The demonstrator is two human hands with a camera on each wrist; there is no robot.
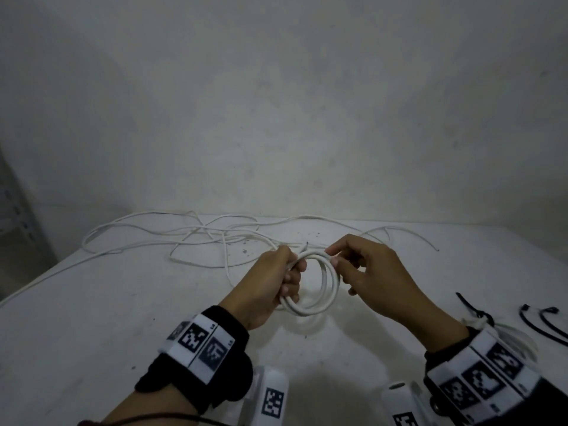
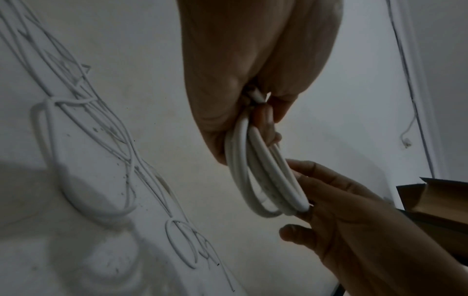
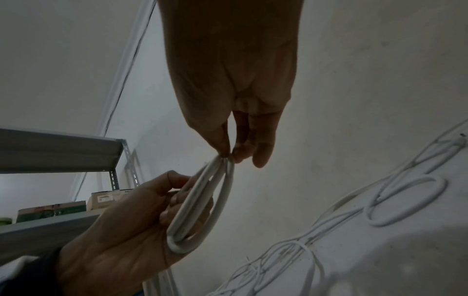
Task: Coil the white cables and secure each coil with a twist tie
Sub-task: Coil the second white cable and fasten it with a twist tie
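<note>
A small coil of white cable [image 1: 319,282] [image 2: 263,176] [image 3: 200,204] hangs a little above the white table [image 1: 138,309]. My left hand [image 1: 284,273] grips the coil's left side, fingers curled through the loops. On the right side, my right hand [image 1: 333,256] pinches the loops between thumb and forefinger. More loose white cable [image 1: 190,238] lies tangled across the table's far side and runs into the coil. Black twist ties [image 1: 541,321] lie on the table at the right, behind my right wrist.
A bare white wall [image 1: 276,103] rises just behind the table. A grey metal shelf [image 3: 55,148] with boxes stands off to the left. A brown cardboard box [image 2: 435,198] sits at the right. Another white cable bundle [image 1: 519,342] lies under my right wrist.
</note>
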